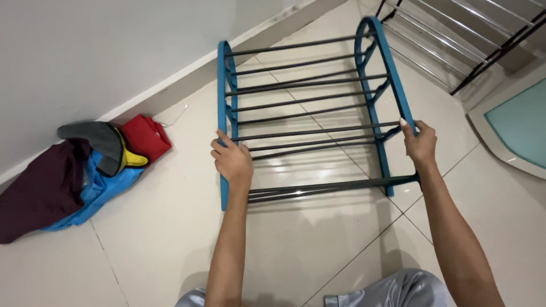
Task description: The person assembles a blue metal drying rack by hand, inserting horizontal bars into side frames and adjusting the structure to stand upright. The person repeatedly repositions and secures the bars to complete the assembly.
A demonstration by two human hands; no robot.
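Observation:
A rack with two blue side frames and several dark grey bars [307, 111] lies tilted over the tiled floor in front of me. My left hand [232, 160] grips the left blue side frame [222, 85] near its lower end. On the other side, my right hand [420, 142] holds the right blue side frame [382, 51] at its lower part. Both arms are stretched forward, and the rack spans the gap between them.
A pile of clothes [79, 170] in maroon, blue, grey, yellow and red lies on the floor by the white wall [85, 51] at left. A second metal rack [455, 34] stands at the top right. A pale green mat [520, 122] lies at right.

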